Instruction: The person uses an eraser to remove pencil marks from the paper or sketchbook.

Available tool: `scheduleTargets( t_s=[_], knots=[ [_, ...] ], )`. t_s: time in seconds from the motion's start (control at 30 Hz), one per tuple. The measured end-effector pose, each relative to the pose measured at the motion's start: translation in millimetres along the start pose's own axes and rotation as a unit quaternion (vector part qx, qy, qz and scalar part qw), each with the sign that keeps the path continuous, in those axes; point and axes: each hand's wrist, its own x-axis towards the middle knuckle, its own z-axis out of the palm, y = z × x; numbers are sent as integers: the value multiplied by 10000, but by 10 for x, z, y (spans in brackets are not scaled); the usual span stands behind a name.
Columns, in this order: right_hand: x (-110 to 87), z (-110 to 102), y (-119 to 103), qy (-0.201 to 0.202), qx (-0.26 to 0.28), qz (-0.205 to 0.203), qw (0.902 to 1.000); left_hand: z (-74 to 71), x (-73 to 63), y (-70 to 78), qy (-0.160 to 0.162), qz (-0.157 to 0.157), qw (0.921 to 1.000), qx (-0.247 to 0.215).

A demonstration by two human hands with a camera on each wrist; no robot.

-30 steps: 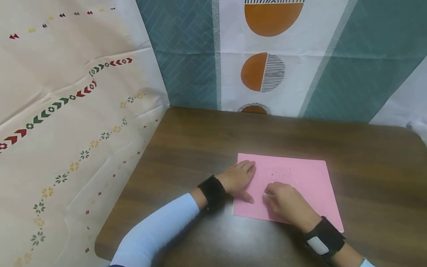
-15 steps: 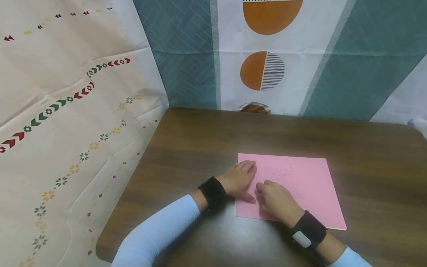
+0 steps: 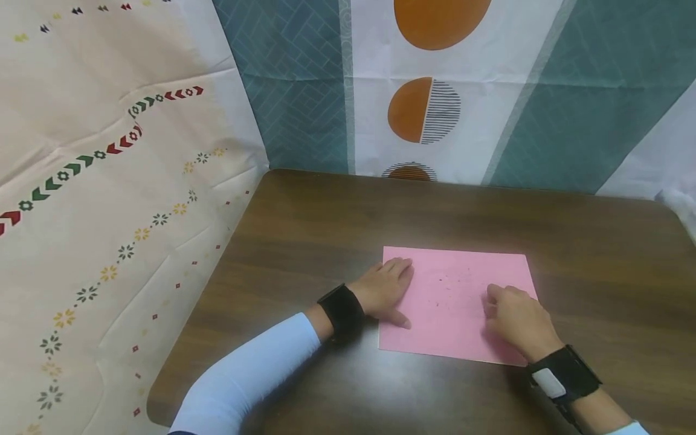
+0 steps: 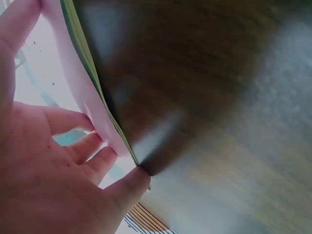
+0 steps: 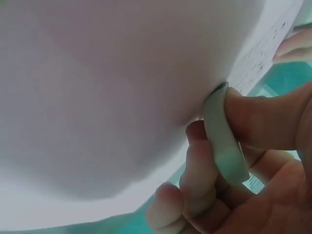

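Observation:
A pink sheet [image 3: 446,329] lies on the brown table; the left wrist view shows several layers at its edge [image 4: 92,68]. My left hand [image 3: 383,292] rests spread on the sheet's left side, fingers fairly straight. Toward the sheet's right side, my right hand [image 3: 522,320] pinches a whitish eraser [image 5: 224,136] between thumb and fingers. The eraser's dark-smudged end touches the pink surface in the right wrist view; in the head view the hand hides it. Small dark crumbs [image 3: 440,280] are scattered over the middle of the sheet.
The wooden table [image 3: 304,241] extends around the sheet on all sides. A patterned cream cloth [image 3: 136,284] hangs along the left, and a teal and white cloth [image 3: 304,90] with orange shapes hangs behind the table's far edge.
My right hand first moves left toward the left hand, then sweeps right across the sheet with the eraser. My left hand stays on the sheet. The head view shifts slightly.

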Motion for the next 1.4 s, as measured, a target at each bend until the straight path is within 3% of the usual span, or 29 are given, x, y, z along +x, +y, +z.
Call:
scheduleTargets(
  t_s=[0.47, 1.17, 1.4],
  knots=[
    [-24, 32, 52, 348, -10, -8, 9994, 0, 4, 0, -4, 18, 10000, -42],
    [-16, 7, 91, 169, 56, -77, 9998, 32, -13, -11, 96, -1, 9999, -75],
    [-61, 25, -174, 637, 382, -529, 9958, 27, -6, 5, 94, -39, 9999, -39]
  ],
)
